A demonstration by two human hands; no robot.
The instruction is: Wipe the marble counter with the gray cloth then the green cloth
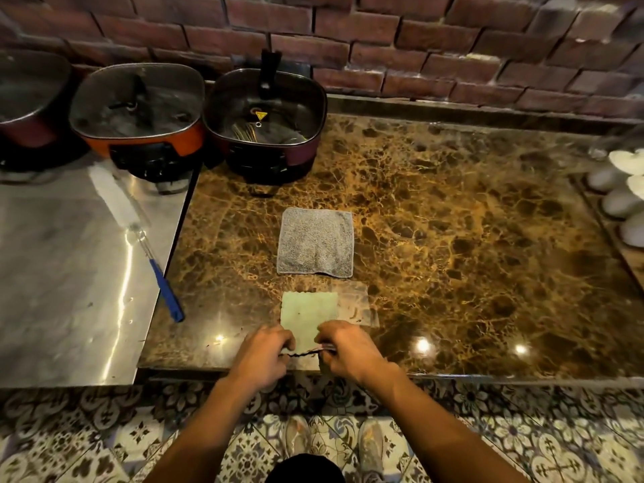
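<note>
My left hand (262,355) and right hand (348,350) sit at the near edge of the marble worktop (470,245), both pinched shut on a thin dark strip (306,352) running between them. Looks like the seal or tie of a clear plastic bag (359,305), can't tell which. The green cloth (308,315) lies flat in or on that bag, just beyond my knuckles.

Judgement: step in hand is freeing the green cloth from its wrap. To do it well: pull the strip apart evenly, keep the bag flat on the worktop, don't drag the cloth off the edge. Task order says gray first, so I should set the green aside after opening.

The gray cloth (315,242) lies folded flat, untouched, just beyond the green one and apart from it, mid-worktop. A bottle brush with blue handle (167,291) lies left on the steel surface (69,273).

Far left: electric pans with glass lids; the nearest dark pan (265,134) carries a yellow triangle warning sticker (261,115), writing too small to read. No brand legible anywhere. White round items (623,203) sit at the right edge; brick wall (418,47) behind.
</note>
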